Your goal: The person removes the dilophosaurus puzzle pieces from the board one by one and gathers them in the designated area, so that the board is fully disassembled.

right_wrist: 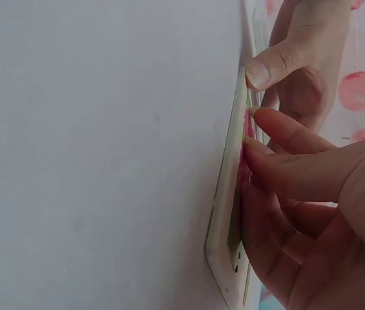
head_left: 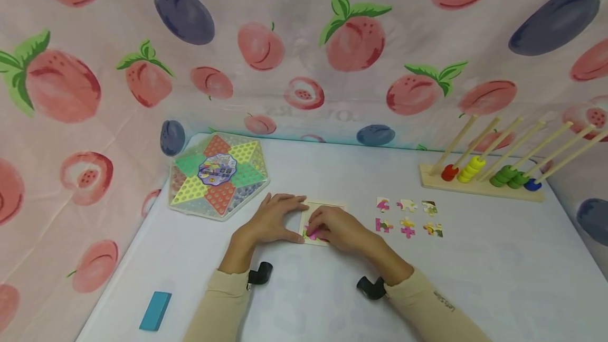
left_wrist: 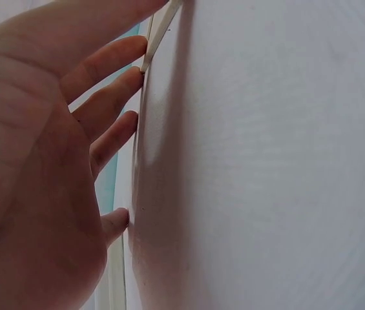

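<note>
A small wooden puzzle tray (head_left: 332,205) lies flat on the white table, with pink and green puzzle pieces along its near side. My left hand (head_left: 272,219) spreads at the tray's left edge, thumb by the near corner and index finger by the far one. In the left wrist view its fingers (left_wrist: 108,110) look fairly straight. Inside the tray, my right hand (head_left: 343,228) pinches a pink puzzle piece (right_wrist: 246,155) with curled fingers, low against the tray floor. That hand hides much of the tray. Right of it lie several loose puzzle pieces (head_left: 407,228) in two rows.
A Chinese checkers board (head_left: 219,173) lies at the back left. At the back right stands a wooden peg stand (head_left: 480,186) with coloured beads and tall slanting rods. A blue block (head_left: 155,311) sits near left. Behind the table hangs a fruit-print cloth (head_left: 294,46).
</note>
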`<state>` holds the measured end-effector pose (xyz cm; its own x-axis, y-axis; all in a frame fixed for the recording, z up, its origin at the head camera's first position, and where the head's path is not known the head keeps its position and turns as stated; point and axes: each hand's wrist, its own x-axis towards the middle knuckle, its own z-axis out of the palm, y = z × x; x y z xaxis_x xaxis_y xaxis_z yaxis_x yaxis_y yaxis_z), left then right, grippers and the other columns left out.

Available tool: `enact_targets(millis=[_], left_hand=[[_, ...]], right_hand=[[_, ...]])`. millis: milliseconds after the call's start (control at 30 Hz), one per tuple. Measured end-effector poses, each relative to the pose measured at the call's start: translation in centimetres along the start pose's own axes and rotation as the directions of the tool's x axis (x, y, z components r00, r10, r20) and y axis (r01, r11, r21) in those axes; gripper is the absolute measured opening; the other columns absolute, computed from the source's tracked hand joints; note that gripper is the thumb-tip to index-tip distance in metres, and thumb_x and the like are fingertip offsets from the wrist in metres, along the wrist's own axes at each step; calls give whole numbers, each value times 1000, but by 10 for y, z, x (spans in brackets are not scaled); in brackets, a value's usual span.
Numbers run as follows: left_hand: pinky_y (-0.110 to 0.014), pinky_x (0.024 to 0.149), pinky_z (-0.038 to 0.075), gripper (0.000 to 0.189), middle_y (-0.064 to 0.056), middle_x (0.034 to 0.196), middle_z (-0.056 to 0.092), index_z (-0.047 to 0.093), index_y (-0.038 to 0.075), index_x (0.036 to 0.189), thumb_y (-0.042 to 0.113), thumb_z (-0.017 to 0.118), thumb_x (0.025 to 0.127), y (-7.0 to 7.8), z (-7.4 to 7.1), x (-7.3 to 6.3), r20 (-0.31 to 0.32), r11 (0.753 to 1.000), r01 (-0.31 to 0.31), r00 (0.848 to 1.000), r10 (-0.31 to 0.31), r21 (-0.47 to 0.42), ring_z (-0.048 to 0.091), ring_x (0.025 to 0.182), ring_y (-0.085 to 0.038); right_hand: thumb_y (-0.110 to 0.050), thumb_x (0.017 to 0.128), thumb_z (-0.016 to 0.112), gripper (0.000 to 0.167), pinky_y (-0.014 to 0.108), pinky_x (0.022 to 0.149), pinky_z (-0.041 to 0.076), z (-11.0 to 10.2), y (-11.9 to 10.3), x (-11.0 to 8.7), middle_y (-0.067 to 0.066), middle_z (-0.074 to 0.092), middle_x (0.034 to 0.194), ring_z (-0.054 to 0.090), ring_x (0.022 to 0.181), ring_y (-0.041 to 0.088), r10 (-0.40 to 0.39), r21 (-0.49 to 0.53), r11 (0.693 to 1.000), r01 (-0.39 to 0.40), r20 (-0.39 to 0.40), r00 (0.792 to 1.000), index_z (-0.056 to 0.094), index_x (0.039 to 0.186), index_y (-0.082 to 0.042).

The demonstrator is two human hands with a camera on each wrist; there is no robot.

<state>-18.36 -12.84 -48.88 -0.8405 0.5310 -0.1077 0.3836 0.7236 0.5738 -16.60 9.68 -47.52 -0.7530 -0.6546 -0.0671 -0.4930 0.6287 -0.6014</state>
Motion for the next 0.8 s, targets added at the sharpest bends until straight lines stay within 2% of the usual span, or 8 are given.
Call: enact_targets(millis=[300,567,800], left_hand=[[-69,127,6,72,6,160,48,64,23,137,41,91,73,0,0,0,8,1000,15,1000,-15,-6,38,151,-25],[-69,127,5,73,6,160,48,64,23,139,40,91,73,0,0,-1,10,1000,23,1000,-23,-9,37,151,-24],[-68,127,7,73,6,160,48,64,22,138,39,91,73,1,0,-1,6,1000,15,1000,-14,-16,37,151,-24]], right_hand=[[-4,89,75,15,43,100,56,3,-4,1,0,69,109,65,108,20,66,-20,998,-67,-31,997,82,93,-16],[-5,87,78,12,35,94,58,4,-9,0,-1,65,105,63,101,15,48,-55,997,-52,-72,996,82,92,-14],[-6,86,80,10,37,96,59,2,-10,-2,0,66,105,64,100,17,34,-63,997,-40,-87,996,83,92,-13]])
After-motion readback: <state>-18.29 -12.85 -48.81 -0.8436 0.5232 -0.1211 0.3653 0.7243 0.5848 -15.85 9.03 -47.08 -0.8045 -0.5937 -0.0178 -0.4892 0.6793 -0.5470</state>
